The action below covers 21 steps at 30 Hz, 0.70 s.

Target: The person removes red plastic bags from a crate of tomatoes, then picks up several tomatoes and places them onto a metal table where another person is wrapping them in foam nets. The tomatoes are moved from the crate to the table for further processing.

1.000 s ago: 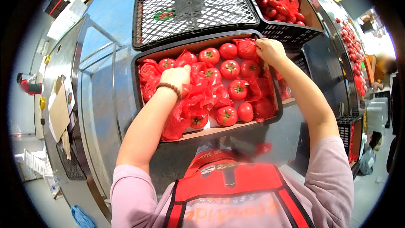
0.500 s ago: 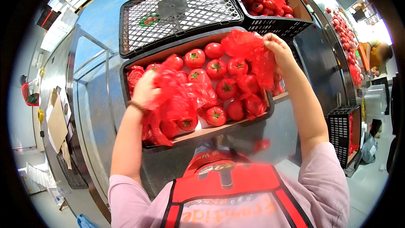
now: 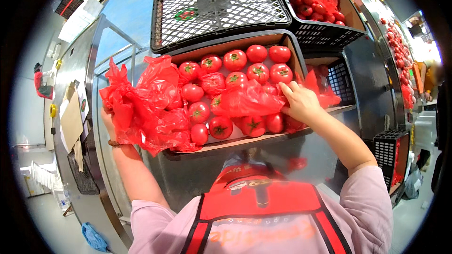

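A black crate (image 3: 297, 51) lined with brown cardboard stands in front of me, holding rows of red tomatoes (image 3: 234, 59) with green stems. Crumpled thin red plastic (image 3: 155, 84) covers its left end and spills over the rim. My left hand (image 3: 108, 121) is at that end, mostly behind the plastic; its fingers are hidden. Over the right half of the crate, my right hand (image 3: 301, 102) is closed on a thin red plastic sheet (image 3: 252, 99) that lies across several tomatoes.
A black mesh crate (image 3: 221, 11) lies against the far side. Behind on the right is another crate (image 3: 329, 30) with tomatoes, and a lower crate (image 3: 341, 82) beside mine. A metal frame (image 3: 101, 42) stands left. Farther right, tomatoes line a long table (image 3: 398, 51).
My left hand has moved left to the crate's end, with red plastic now bunched there. My right hand has come down and nearer, drawing plastic across the tomatoes. More tomatoes are uncovered.
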Each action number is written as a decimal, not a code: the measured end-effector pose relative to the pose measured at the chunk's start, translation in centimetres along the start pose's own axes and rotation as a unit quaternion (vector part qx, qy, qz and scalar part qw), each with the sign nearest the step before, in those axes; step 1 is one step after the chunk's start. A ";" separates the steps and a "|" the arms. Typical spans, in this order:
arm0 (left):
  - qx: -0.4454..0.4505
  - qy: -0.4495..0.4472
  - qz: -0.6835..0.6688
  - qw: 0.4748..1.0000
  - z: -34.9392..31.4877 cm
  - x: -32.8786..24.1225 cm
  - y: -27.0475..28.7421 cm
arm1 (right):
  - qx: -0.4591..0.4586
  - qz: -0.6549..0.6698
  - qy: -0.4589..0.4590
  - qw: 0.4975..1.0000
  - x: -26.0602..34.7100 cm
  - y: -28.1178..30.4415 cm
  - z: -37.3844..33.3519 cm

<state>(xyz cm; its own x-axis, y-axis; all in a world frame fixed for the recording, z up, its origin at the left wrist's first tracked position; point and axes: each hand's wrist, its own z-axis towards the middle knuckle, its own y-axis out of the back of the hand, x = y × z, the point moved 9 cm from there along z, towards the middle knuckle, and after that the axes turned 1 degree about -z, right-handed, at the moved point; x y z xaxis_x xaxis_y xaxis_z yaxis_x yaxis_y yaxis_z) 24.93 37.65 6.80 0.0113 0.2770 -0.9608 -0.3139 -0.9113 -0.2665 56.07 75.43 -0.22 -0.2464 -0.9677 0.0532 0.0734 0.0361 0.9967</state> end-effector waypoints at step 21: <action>0.580 -0.020 0.504 0.640 -16.7 18.9 -25.6 | 0.031 0.125 -0.172 0.977 -5.4 3.2 -1.9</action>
<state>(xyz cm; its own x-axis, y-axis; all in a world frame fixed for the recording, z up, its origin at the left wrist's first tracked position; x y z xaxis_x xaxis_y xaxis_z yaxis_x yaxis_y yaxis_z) 49.04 61.13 -5.79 -0.7686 -0.2439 -0.5914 -0.6366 0.1997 0.7449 59.50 80.32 2.55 -0.5385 -0.7865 0.3023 0.1166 0.2858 0.9512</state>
